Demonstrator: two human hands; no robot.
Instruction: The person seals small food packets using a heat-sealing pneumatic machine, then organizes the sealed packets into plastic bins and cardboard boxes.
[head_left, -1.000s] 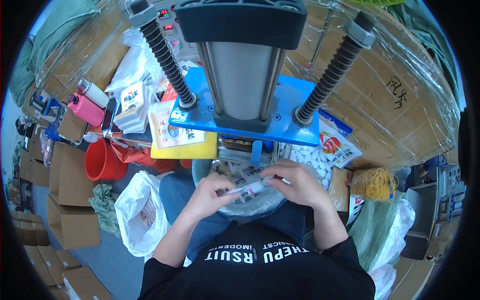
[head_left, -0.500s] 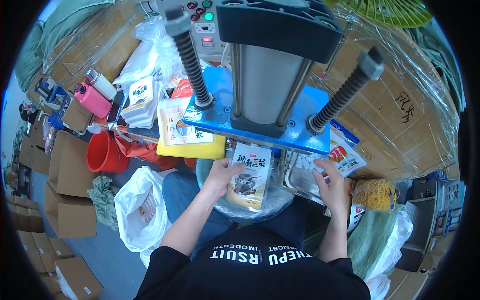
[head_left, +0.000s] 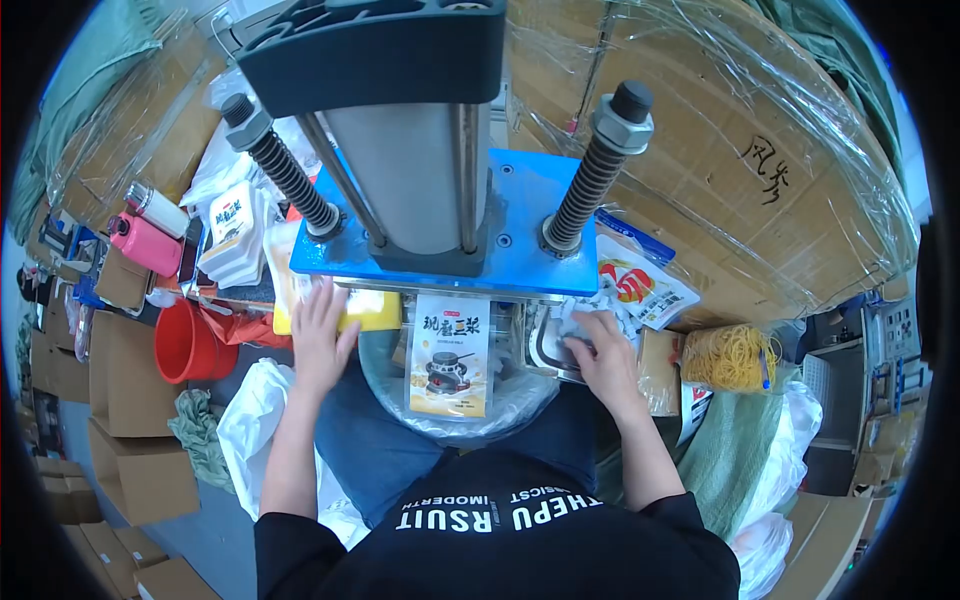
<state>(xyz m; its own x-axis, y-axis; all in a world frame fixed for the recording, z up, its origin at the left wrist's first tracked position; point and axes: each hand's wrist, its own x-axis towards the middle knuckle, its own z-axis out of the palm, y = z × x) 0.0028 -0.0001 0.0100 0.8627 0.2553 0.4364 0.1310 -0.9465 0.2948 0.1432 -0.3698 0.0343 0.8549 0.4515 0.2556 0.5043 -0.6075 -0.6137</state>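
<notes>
A printed pouch (head_left: 449,360) with a cooking-pot picture hangs upright below the press's blue plate (head_left: 520,215), over a plastic-lined tub (head_left: 520,405). Neither hand touches it. My left hand (head_left: 322,340) lies with spread fingers at the near edge of a yellow block (head_left: 378,310) and the printed packaging on top of it. On the other side, my right hand (head_left: 608,362) reaches over a metal tray (head_left: 545,345) holding small whitish pieces. Its thumb and fingers are bent but apart, and nothing shows between them; the fingertips are partly lost among the pieces.
The press's cylinder (head_left: 405,180) and spring posts rise in front of me. A stack of printed pouches (head_left: 232,225), a pink bottle (head_left: 148,243) and a red bucket (head_left: 190,340) stand left. Yellow string (head_left: 730,360) and a large carton (head_left: 700,130) are on the right.
My left hand has let go of the pouch and moved left to the yellow block; the pouch stays under the plate. My right hand has come down over the tray. The view has shifted right.
</notes>
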